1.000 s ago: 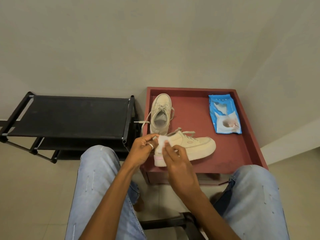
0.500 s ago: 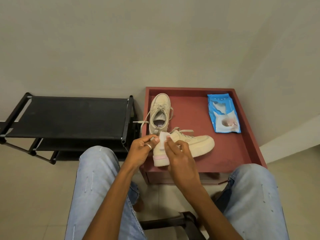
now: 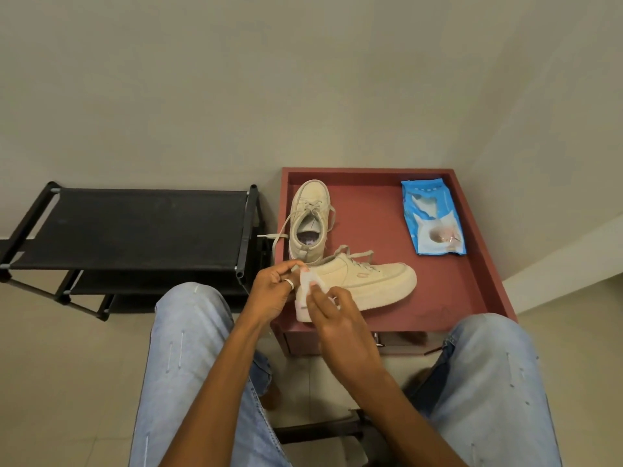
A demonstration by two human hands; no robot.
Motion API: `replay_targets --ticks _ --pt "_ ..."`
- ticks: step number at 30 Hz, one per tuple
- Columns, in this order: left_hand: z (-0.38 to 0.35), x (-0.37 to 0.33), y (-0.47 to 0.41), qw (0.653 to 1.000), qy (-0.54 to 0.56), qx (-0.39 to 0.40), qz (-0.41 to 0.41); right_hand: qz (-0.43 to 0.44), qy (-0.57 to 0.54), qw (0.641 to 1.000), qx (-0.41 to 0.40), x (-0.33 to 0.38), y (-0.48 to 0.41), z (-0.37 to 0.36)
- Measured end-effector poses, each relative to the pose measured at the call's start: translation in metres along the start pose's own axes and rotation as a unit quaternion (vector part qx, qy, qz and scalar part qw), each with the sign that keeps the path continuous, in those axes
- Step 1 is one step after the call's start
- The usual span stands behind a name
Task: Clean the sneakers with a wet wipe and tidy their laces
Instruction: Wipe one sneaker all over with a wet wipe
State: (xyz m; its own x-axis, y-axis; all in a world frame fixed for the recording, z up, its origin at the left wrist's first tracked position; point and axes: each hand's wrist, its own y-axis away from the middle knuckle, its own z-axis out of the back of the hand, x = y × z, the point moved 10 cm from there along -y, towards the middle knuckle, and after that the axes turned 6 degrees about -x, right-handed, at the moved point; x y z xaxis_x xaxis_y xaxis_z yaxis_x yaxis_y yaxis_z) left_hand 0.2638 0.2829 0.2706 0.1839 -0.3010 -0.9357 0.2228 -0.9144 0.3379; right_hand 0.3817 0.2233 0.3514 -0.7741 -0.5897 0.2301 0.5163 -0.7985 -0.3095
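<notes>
- Near sneaker (image 3: 367,284) lies on the red bench (image 3: 455,291) with its side and thick sole turned toward the person, likely so the heel is easy to reach for wiping.
- Far sneaker (image 3: 310,217) stands just behind the near sneaker's heel, its laces (image 3: 281,227) loose and untidied.
- Wet wipe (image 3: 307,280) is held right at the near sneaker's heel. The left hand (image 3: 273,291) pinches its top edge with curled fingers, and the right hand (image 3: 337,318) pinches its lower part. This two-handed hold looks like shaping the wipe into a pad.
- Wipe packet (image 3: 433,217) lies well beyond the near sneaker's toe, clear of the work.
</notes>
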Motion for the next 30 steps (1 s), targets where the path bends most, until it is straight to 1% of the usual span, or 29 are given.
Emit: replay_targets --ticks 2,6,7,11,12,15,16,17,20,21,25,27,30 --pt "0.001 0.001 -0.001 1.0 -0.007 -0.003 0.002 0.009 -0.004 1.0 -0.005 -0.001 -0.002 0.003" --pt "-0.002 -0.004 0.004 1.0 0.005 -0.001 -0.001 -0.084 -0.012 0.995 -0.044 -0.04 -0.015 0.018" --pt "-0.002 -0.004 0.005 1.0 0.004 0.0 -0.002 -0.088 -0.01 0.995 -0.05 -0.039 -0.013 0.019" --pt "0.001 0.0 0.001 1.0 -0.008 -0.003 0.001 -0.005 -0.009 1.0 -0.021 -0.006 -0.002 0.009" --pt "0.001 0.0 0.001 1.0 -0.01 -0.004 0.003 -0.005 -0.01 1.0 -0.021 -0.009 -0.004 0.01" --pt "-0.002 -0.003 0.005 1.0 0.006 0.0 0.002 -0.082 -0.015 0.996 -0.033 -0.038 -0.015 0.014" --pt "-0.003 -0.004 0.006 1.0 0.01 0.001 0.0 -0.094 -0.016 0.995 -0.037 -0.04 -0.015 0.014" --pt "-0.003 -0.005 0.006 1.0 0.01 0.002 -0.001 -0.085 -0.013 0.996 -0.038 -0.035 -0.013 0.014" --pt "-0.002 -0.004 0.004 1.0 0.007 0.002 0.0 -0.012 -0.005 1.0 -0.015 -0.008 -0.002 0.006" --pt "-0.002 -0.004 0.004 1.0 0.007 0.0 0.002 -0.01 -0.006 1.0 -0.018 -0.01 -0.003 0.006" --pt "-0.003 -0.005 0.006 1.0 0.019 -0.006 0.004 -0.113 -0.026 0.991 -0.069 -0.052 -0.015 0.017" --pt "-0.002 -0.005 0.004 1.0 0.011 -0.002 0.001 -0.098 -0.016 0.993 -0.071 -0.046 -0.012 0.017" --pt "-0.003 -0.005 0.003 1.0 0.006 0.008 0.0 -0.036 -0.007 0.999 -0.033 -0.026 -0.003 0.009"
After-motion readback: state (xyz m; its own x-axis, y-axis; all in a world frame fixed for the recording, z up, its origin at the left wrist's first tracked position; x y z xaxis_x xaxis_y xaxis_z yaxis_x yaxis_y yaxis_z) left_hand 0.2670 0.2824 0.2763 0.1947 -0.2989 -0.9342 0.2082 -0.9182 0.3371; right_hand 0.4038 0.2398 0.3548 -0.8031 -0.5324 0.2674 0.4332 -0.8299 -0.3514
